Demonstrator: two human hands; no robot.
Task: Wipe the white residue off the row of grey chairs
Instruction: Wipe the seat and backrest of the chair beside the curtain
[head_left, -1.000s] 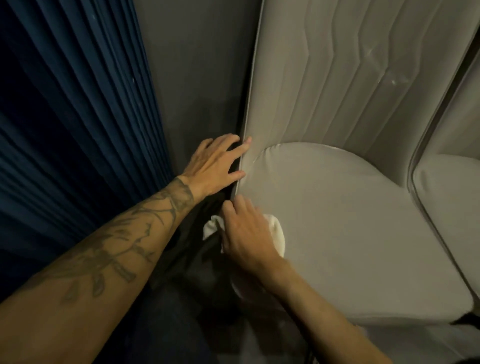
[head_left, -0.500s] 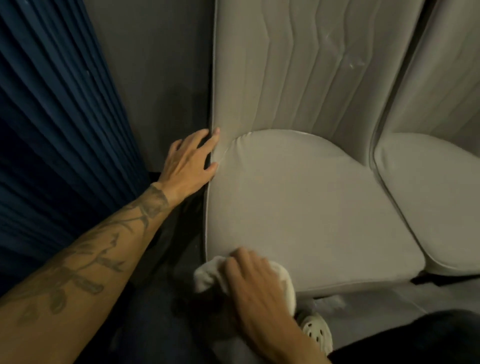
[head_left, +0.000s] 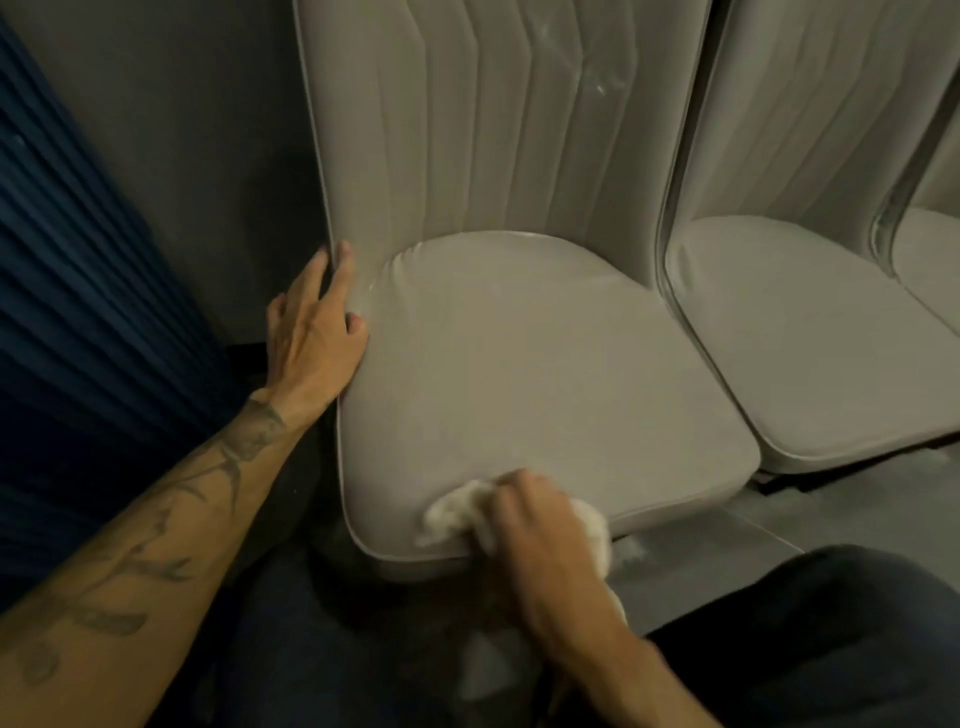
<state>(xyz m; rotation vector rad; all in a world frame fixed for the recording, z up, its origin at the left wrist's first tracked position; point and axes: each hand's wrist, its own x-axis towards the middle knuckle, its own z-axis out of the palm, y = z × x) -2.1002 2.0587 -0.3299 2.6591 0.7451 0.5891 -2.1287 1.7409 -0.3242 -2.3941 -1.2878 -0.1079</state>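
While the left hand (head_left: 311, 332) rests with fingers straight and loosely spread against the left edge of the nearest grey chair (head_left: 519, 364), where seat meets backrest, the right hand (head_left: 540, 535) holds a bunched white cloth (head_left: 457, 512), fingers curled over it, pressed to the seat's front edge. Faint white residue (head_left: 597, 85) streaks the upper backrest. Beside it, right: second grey chair (head_left: 805, 338). Far left: blue pleated curtain (head_left: 78, 312).
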